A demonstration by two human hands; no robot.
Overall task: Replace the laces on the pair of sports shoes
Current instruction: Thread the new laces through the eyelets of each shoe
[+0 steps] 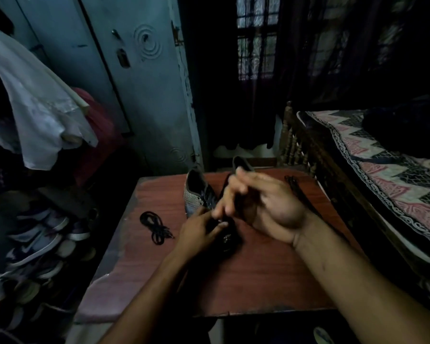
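Near shoe lies mid-counter, gripped at the toe by left hand. Right hand is raised, pinching a dark lace. Striped shoe sits behind; spare lace bundle is left. Risk: poor light, lace slipping from the eyelet.

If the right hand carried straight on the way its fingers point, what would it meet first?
The right hand points up-left across the table; likely first the dark lace by its fingertips, then the striped shoe. Depth is unclear.
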